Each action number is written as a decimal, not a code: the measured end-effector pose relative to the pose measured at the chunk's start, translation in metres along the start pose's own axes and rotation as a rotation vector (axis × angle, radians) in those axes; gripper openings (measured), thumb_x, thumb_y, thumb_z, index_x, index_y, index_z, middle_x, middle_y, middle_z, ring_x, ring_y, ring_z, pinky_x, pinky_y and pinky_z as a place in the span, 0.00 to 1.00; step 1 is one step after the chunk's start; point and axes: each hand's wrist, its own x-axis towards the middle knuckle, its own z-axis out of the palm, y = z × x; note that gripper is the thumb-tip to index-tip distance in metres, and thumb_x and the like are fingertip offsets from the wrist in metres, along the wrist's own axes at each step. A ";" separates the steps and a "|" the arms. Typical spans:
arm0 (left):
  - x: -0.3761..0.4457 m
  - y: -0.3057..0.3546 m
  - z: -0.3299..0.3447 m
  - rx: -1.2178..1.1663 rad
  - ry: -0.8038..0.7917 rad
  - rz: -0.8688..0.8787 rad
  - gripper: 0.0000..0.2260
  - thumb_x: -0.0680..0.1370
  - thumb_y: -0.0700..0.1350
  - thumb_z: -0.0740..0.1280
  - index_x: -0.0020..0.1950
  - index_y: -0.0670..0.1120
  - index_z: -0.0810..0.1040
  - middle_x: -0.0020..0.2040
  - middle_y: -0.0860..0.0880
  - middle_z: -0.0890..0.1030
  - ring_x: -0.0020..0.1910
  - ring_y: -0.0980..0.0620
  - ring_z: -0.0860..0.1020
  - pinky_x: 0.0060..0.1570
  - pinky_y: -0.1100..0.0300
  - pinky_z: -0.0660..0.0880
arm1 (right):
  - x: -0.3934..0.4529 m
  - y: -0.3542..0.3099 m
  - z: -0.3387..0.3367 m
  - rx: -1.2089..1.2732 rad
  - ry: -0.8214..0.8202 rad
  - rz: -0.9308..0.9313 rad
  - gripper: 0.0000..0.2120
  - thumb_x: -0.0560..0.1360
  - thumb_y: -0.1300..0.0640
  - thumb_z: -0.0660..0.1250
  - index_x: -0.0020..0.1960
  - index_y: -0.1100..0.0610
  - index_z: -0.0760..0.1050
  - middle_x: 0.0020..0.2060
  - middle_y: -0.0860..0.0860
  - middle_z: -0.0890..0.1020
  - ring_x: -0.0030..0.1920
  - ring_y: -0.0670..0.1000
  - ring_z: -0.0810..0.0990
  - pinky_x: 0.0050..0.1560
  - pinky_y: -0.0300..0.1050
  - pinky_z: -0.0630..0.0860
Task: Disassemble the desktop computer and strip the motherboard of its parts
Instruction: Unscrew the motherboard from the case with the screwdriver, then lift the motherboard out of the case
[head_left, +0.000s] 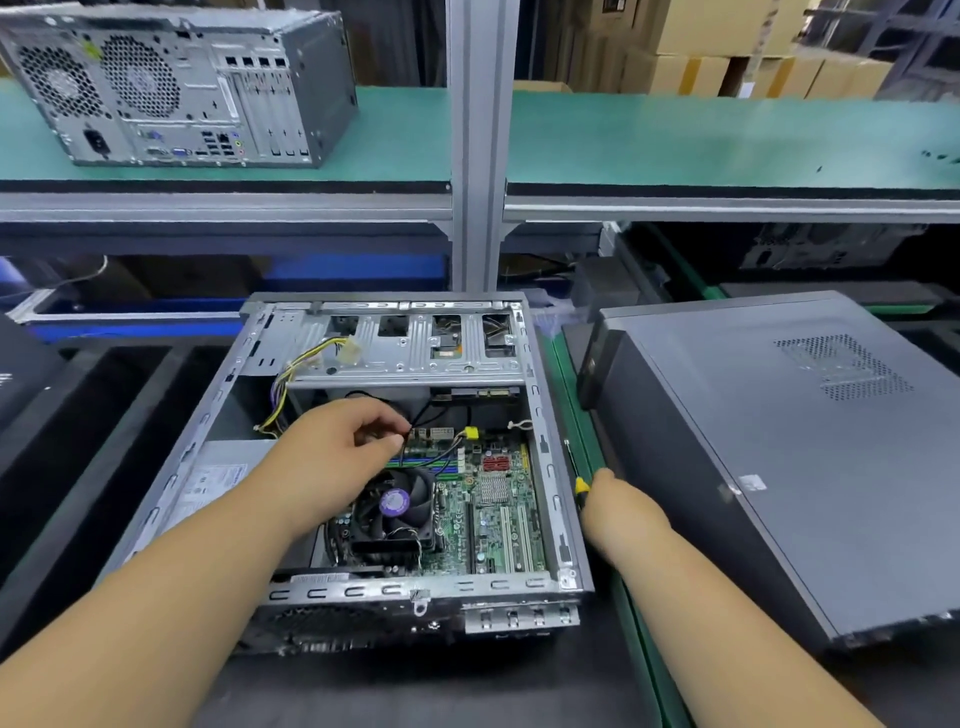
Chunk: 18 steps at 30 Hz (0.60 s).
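Centrally, the open case (363, 467) lies on its side on the counter (467, 691), side panel off, interior facing up. Motherboard (483, 499) sits in the case at 4 o'clock of its interior, with the fan (392, 512) at the board's 9 o'clock and a yellow connector (470, 432) at its 12 o'clock. Drive cage (410, 343) spans the 12 o'clock end; yellow and black wires (291, 384) run down from it at 10 o'clock.

Left hand (337, 441) reaches into the case, grip pinched on a black cable (415, 421) at the board's upper edge. Right hand (618, 504) rests outside the case at 3 o'clock, grip grasping a screwdriver (576, 475) with yellow collar, shaft pointing to 12 o'clock.

A closed case (779, 441) lies at 3 o'clock. Another tower (182, 88) stands on the shelf (675, 140) at 11 o'clock.
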 end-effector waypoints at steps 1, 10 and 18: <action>-0.001 -0.001 0.000 0.000 0.002 0.001 0.07 0.75 0.45 0.69 0.46 0.59 0.81 0.42 0.66 0.79 0.42 0.67 0.76 0.41 0.69 0.69 | 0.001 0.001 0.003 -0.015 -0.021 0.008 0.15 0.80 0.62 0.55 0.66 0.62 0.64 0.56 0.56 0.78 0.57 0.57 0.78 0.48 0.48 0.71; 0.000 -0.014 -0.010 0.156 -0.044 0.069 0.06 0.75 0.46 0.68 0.48 0.58 0.80 0.45 0.58 0.78 0.43 0.64 0.75 0.43 0.70 0.69 | -0.002 0.000 0.007 -0.080 -0.091 0.011 0.17 0.81 0.64 0.54 0.69 0.65 0.60 0.62 0.59 0.75 0.62 0.57 0.76 0.56 0.48 0.73; 0.017 -0.028 -0.028 0.308 -0.192 0.119 0.04 0.75 0.50 0.67 0.48 0.58 0.79 0.46 0.59 0.78 0.45 0.62 0.77 0.48 0.63 0.73 | -0.013 -0.004 -0.001 0.072 -0.165 0.065 0.19 0.85 0.58 0.48 0.74 0.64 0.62 0.69 0.63 0.70 0.70 0.63 0.69 0.70 0.54 0.65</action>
